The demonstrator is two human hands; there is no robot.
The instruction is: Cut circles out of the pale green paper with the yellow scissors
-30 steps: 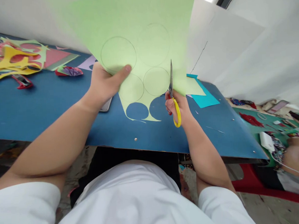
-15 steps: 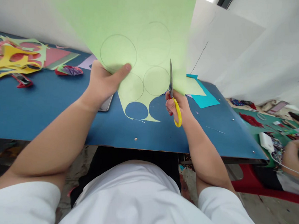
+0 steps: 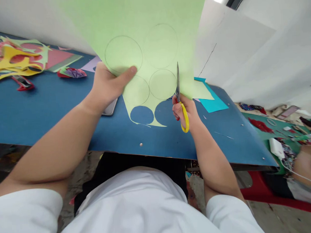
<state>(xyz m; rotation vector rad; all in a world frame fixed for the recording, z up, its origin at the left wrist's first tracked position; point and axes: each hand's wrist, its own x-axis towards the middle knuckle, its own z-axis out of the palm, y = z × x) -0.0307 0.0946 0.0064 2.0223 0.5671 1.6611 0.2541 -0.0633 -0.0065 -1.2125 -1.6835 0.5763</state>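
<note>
A large sheet of light green paper (image 3: pixel 151 13) is held up in front of me, marked with several pencilled circles. Two round holes are cut out along its lower edge, the right one open at its side. My left hand (image 3: pixel 111 79) grips the sheet's left edge, thumb on the near face and the other fingers hidden behind. In my right hand (image 3: pixel 186 110) is a pair of scissors (image 3: pixel 182 112) with yellow and red handles, blades pointing up and looking nearly closed. The blades lie at the right side of the lower right circle.
On the blue table (image 3: pixel 54 110), yellow paper scraps (image 3: pixel 16 60) and a folded purple-red paper piece (image 3: pixel 72 72) lie left. A phone-like object (image 3: pixel 110 107) is under my left wrist; turquoise paper (image 3: pixel 214 102) lies right. Beyond is a green table with a co-worker's arm (image 3: pixel 303 163).
My hands, the paper and the scissors stay almost still. At the far right, the co-worker's forearm and hand have shifted slightly.
</note>
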